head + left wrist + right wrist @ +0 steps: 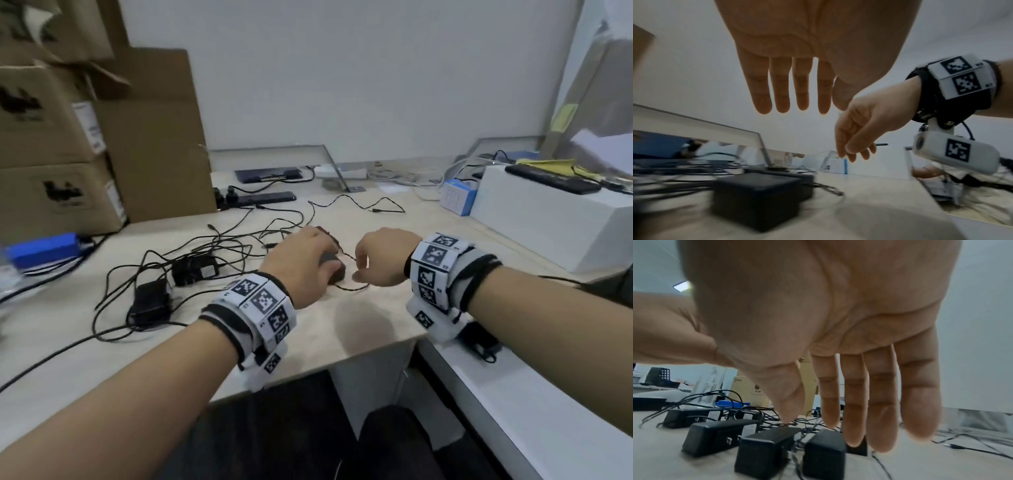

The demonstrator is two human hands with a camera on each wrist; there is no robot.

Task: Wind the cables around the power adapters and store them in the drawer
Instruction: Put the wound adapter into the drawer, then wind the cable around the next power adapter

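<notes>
Several black power adapters lie among tangled thin black cables (pixel 219 240) on a light wooden desk (pixel 239 349). My left hand (pixel 310 255) hovers just above one adapter (pixel 334 270) with straight, spread fingers; the left wrist view shows the left hand (pixel 793 91) clear of that adapter (pixel 760 199). My right hand (pixel 373 260) hangs beside it, fingers pointing down at a thin cable (pixel 352 286) and holding nothing I can see. In the right wrist view the right hand (pixel 838 402) hangs over two adapters (pixel 764 452) (pixel 824 456). Two more adapters (pixel 195 269) (pixel 150 305) lie to the left.
Cardboard boxes (pixel 68 137) stand stacked at the back left, with a blue box (pixel 44 250) below them. A power strip (pixel 260 198) lies at the back. On the right a white box (pixel 548 219) carries a black keyboard (pixel 551 180). The desk's front edge (pixel 308 365) is close to me.
</notes>
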